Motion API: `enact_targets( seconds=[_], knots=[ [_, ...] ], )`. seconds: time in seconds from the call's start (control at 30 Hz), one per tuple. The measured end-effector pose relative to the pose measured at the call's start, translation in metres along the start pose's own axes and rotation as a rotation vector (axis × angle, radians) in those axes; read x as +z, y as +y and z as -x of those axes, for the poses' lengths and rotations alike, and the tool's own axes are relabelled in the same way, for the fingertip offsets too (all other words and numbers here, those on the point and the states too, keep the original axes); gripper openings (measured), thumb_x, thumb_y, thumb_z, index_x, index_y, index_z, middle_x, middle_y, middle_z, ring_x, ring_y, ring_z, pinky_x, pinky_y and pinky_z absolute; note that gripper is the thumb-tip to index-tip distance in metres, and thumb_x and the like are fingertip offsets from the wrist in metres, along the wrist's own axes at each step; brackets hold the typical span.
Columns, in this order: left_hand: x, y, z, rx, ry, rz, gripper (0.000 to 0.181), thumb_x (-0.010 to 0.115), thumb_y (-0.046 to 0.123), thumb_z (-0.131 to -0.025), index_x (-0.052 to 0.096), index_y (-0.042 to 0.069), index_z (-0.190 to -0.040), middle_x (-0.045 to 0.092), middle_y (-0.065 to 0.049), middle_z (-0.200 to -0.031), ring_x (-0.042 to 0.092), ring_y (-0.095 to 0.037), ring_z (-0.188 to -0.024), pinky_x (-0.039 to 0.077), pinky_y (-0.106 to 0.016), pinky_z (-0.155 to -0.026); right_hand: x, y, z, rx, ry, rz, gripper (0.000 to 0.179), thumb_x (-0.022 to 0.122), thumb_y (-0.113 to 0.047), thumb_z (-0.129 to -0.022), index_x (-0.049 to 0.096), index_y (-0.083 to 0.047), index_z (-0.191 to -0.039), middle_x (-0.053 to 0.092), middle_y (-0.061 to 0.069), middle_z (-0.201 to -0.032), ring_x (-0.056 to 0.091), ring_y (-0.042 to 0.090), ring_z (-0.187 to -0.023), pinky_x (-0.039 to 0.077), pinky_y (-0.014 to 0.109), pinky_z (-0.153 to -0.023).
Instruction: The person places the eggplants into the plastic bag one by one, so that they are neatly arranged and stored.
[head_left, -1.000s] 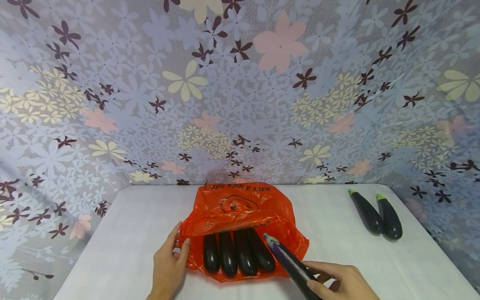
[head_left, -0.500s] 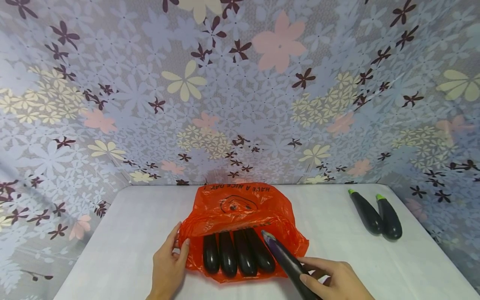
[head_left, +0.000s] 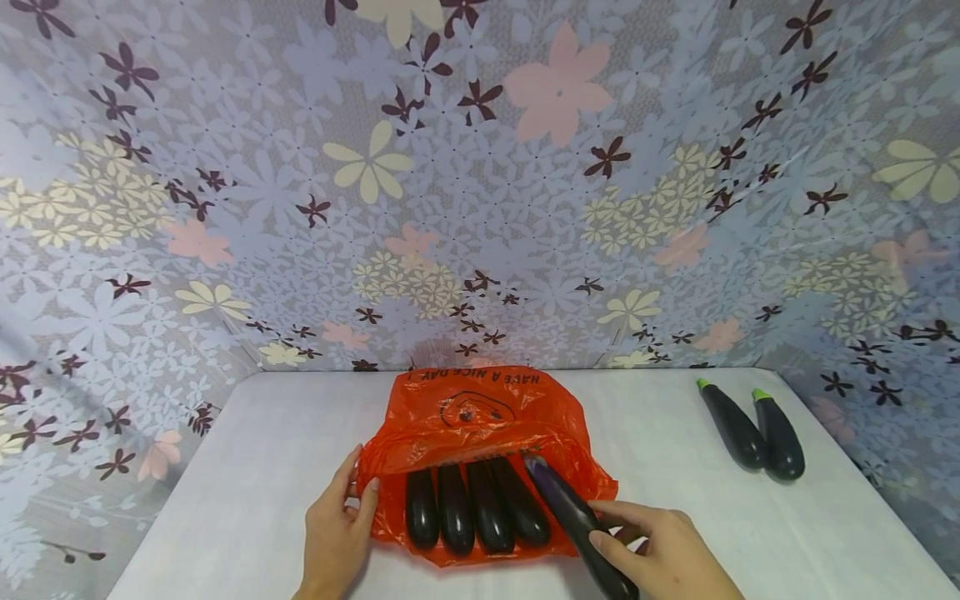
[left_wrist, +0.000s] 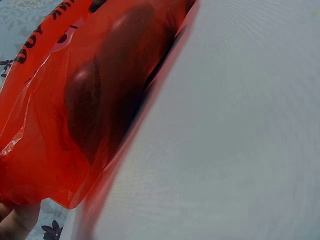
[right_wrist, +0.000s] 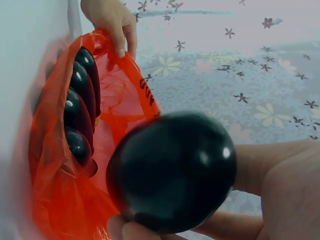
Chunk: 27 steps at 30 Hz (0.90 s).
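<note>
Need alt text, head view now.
The right hand holds an eggplant, narrow end at the mouth of a red plastic bag whose edge the left hand holds. Four eggplants lie side by side inside; two more lie at right on the white table.

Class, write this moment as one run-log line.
left hand: holds red bag | right hand: grips eggplant | visible inside: four eggplants | table: two more eggplants

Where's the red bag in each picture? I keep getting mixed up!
Head: the red bag is low in the middle.
Left wrist: the red bag takes up the left side.
Right wrist: the red bag is on the left, partly behind an eggplant.
Shared landmark: the left hand holding its edge, left of it in head, bottom-left corner in left wrist, top in right wrist.
</note>
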<state>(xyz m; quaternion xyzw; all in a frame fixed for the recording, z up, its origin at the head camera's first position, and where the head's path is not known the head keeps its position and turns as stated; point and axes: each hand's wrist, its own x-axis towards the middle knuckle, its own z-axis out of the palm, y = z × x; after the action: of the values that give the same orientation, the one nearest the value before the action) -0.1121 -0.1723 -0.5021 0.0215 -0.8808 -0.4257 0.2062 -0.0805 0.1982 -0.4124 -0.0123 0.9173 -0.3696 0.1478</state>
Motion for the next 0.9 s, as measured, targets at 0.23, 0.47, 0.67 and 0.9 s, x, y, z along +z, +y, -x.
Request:
enact_targets(
  seconds=[0.23,0.47,0.67,0.9],
  knots=[
    [0.0,0.001,0.0,0.006,0.004,0.027,0.055,0.07,0.009,-0.095,0.051,0.007,-0.146,0.069,-0.005,-0.092,0.058,-0.009,-0.071,0.054,-0.021,-0.057,0.003,-0.005,-0.003,-0.023,0.054,0.025,0.043,0.077,-0.031,-0.088,0.071,-0.006,-0.123,0.071,-0.003,-0.091,0.062,0.011,-0.076,0.053,0.025,-0.059],
    [0.001,0.0,0.002,0.022,0.019,0.046,0.054,0.071,0.008,-0.094,0.053,0.007,-0.145,0.067,-0.003,-0.087,0.056,-0.006,-0.065,0.054,-0.022,-0.054,0.007,-0.013,-0.005,-0.03,0.077,0.016,0.043,0.078,-0.029,-0.088,0.071,-0.006,-0.123,0.07,-0.004,-0.087,0.062,0.012,-0.076,0.052,0.025,-0.058],
    [0.001,-0.001,0.002,0.028,0.025,0.041,0.054,0.071,0.008,-0.094,0.053,0.006,-0.144,0.067,-0.003,-0.085,0.055,-0.005,-0.065,0.054,-0.022,-0.054,0.011,-0.021,-0.008,0.002,0.115,0.084,0.04,0.079,-0.03,-0.086,0.073,-0.01,-0.12,0.068,-0.007,-0.08,0.06,0.01,-0.073,0.051,0.026,-0.059],
    [0.002,-0.003,0.001,0.059,0.055,0.03,0.054,0.072,0.007,-0.092,0.054,0.009,-0.144,0.066,0.0,-0.084,0.056,-0.005,-0.066,0.053,-0.021,-0.054,0.013,-0.028,-0.011,0.019,0.138,0.133,0.038,0.08,-0.029,-0.085,0.074,-0.012,-0.118,0.066,-0.007,-0.078,0.059,0.011,-0.074,0.051,0.027,-0.061]
  ],
)
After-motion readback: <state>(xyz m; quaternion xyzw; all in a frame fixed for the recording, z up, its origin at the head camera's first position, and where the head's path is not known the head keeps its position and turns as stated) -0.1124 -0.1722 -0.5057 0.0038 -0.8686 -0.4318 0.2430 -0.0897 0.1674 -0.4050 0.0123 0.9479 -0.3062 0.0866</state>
